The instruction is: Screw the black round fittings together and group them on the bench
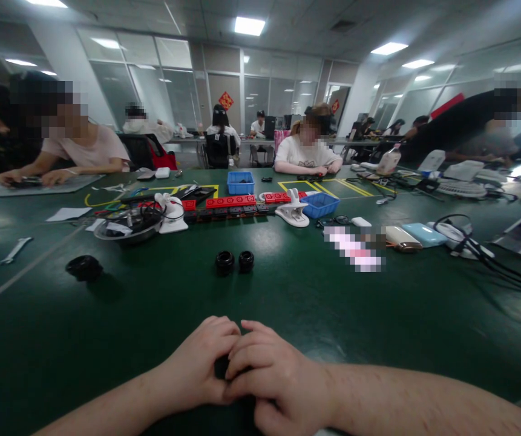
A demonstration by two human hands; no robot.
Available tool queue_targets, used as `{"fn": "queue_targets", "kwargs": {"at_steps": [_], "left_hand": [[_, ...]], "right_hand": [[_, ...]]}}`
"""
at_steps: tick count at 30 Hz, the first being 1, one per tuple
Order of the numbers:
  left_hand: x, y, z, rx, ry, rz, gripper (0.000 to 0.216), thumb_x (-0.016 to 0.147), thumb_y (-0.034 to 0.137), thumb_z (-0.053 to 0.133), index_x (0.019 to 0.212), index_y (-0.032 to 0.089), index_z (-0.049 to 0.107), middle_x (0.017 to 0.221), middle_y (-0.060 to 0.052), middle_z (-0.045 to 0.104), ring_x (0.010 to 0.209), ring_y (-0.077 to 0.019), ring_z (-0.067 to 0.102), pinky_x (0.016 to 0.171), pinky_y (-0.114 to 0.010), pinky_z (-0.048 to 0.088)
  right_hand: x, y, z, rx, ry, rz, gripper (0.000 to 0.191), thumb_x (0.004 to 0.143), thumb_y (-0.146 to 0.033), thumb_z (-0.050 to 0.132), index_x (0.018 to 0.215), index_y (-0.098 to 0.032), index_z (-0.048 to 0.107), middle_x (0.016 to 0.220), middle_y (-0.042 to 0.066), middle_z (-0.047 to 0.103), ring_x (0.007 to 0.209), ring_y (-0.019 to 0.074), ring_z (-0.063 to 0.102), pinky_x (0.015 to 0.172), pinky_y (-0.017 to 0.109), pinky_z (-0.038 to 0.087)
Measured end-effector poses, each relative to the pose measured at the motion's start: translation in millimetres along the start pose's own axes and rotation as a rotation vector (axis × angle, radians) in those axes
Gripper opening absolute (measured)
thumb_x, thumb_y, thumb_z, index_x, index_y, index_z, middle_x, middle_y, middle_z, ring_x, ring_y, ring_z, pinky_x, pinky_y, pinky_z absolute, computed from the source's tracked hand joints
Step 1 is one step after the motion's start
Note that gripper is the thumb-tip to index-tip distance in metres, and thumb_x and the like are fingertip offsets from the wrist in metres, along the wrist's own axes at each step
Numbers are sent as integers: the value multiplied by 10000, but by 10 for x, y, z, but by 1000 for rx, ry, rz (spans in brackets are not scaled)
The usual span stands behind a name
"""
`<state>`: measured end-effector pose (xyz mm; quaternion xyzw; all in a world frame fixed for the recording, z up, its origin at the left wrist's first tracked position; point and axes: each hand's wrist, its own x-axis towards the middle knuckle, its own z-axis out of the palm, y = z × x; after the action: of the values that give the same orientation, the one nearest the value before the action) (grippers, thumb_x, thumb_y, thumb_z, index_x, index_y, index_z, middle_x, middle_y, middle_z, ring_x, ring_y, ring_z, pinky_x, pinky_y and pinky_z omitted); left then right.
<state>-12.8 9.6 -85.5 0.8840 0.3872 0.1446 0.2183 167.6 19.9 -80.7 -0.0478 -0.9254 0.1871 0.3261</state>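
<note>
My left hand (pixel 201 363) and my right hand (pixel 278 375) meet low in the middle of the view, just over the green tabletop (pixel 151 315). The fingers of both are curled inward and touch each other. A dark patch shows in the gap between them; whether it is a black part or shadow I cannot tell. Beyond the hands two small black ring-shaped parts stand side by side, a larger ring (pixel 224 263) and a smaller ring (pixel 246 261). Farther left lies a bigger black rounded piece (pixel 84 267).
Across the middle run a red power strip (pixel 230 201), white clip stands (pixel 292 210), a bowl of parts (pixel 128 230) and blue baskets (pixel 321 206). A wrench (pixel 16 251) lies left; a power bank (pixel 403 238) and cables (pixel 505 266) lie right. Other people sit around the table.
</note>
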Motion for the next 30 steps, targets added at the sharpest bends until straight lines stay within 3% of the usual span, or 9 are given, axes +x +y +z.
{"fn": "queue_targets", "kwargs": {"at_steps": [4, 7, 10, 13, 17, 21, 25, 30], "left_hand": [[16, 19, -19, 4, -17, -19, 272, 607, 400, 718, 674, 193, 554, 753, 11, 523, 717, -172, 476, 675, -298, 368], [23, 26, -32, 15, -32, -33, 288, 599, 402, 725, 659, 189, 540, 725, 18, 510, 700, -168, 476, 656, -288, 372], [16, 15, -30, 24, -37, -41, 263, 626, 386, 701, 753, 201, 564, 756, 8, 529, 707, -181, 482, 656, -297, 379], [2, 2, -23, 20, -26, -27, 290, 640, 337, 681, 886, 223, 577, 822, -1, 557, 747, -201, 492, 679, -316, 378], [-2, -3, -30, -11, -43, -19, 344, 637, 323, 693, 950, 231, 585, 885, -7, 575, 792, -209, 503, 698, -325, 373], [5, 4, -46, -43, -49, -16, 350, 629, 412, 728, 892, 220, 601, 862, -10, 577, 775, -203, 503, 701, -323, 372], [3, 22, -52, -24, -53, -30, 297, 606, 328, 742, 831, 212, 584, 841, -4, 573, 766, -196, 494, 705, -318, 369], [4, 35, -44, -17, -43, -53, 215, 584, 219, 691, 740, 191, 545, 780, 8, 543, 751, -188, 488, 695, -310, 361]], "right_hand": [[-34, 16, 23, -26, -112, 26, 234, 663, -188, 375, 772, -187, 582, 823, 3, 628, 983, 116, 528, 1098, 421, 58], [-41, 11, -21, -41, -167, 29, 187, 663, -170, 401, 722, -200, 576, 845, -17, 636, 1035, 117, 507, 1097, 428, -2], [-26, -37, -117, -70, -146, 6, 216, 680, -184, 410, 783, -213, 597, 1007, -21, 631, 1155, 154, 422, 1086, 458, -24], [7, -98, -208, -127, -14, 52, 292, 705, -208, 407, 932, -194, 591, 1118, 31, 572, 1121, 188, 429, 1069, 476, 90], [44, -116, -214, -164, 147, 244, 390, 723, -353, 504, 1033, -119, 538, 999, 101, 539, 926, 203, 475, 888, 416, 357], [43, -75, -132, -191, 44, 318, 445, 727, -504, 552, 969, -130, 556, 905, 84, 544, 829, 196, 469, 748, 365, 392], [25, -43, -76, -208, -97, 283, 348, 761, -390, 531, 1003, -140, 551, 919, 79, 562, 814, 185, 482, 722, 336, 397], [25, -21, -68, -194, -118, 151, 274, 750, -265, 448, 952, -117, 558, 928, 88, 563, 855, 186, 482, 763, 334, 404]]}}
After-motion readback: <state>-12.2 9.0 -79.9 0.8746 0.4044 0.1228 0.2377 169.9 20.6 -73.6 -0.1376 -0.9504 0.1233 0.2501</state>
